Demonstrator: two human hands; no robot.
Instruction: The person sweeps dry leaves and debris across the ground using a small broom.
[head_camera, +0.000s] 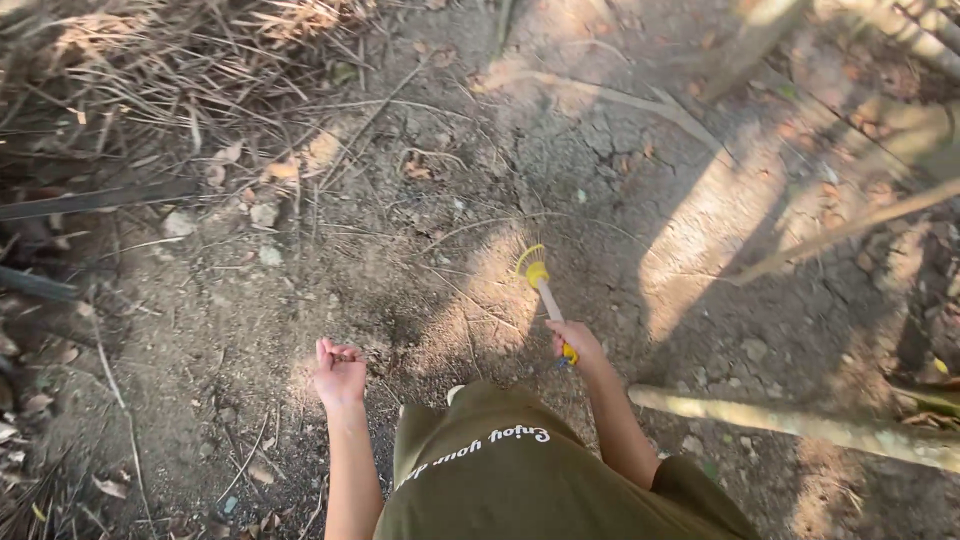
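Right hand (577, 340) is closed around the lower end of a small rake (541, 288), fingers wrapped on the yellow grip, with the pale wooden handle running up and away from the hand to a yellow fan of tines that sits on or just above the dirt ground (420, 200) in a sunlit patch; contact with the soil cannot be told. Left hand (340, 372) holds nothing, palm up, fingers curled loosely inward, half closed, hanging over bare soil well apart from the rake. Both forearms come out from an olive green shirt (520, 480) at bottom centre, which has a line of white lettering seen upside down across the chest. Ground is dry, cracked, grey-brown, scattered with thin twigs (470, 230) and a few dry leaves (282, 170). Heap of dead grass and stalks (150, 70) fills the upper left corner. Pale thick stick (800, 425) lies across the ground at lower right, just beside the right elbow. Another thinner branch (850, 228) slants across the right side, casting long shadows. Small light stones (264, 214) sit left of centre. No packages or signs visible.
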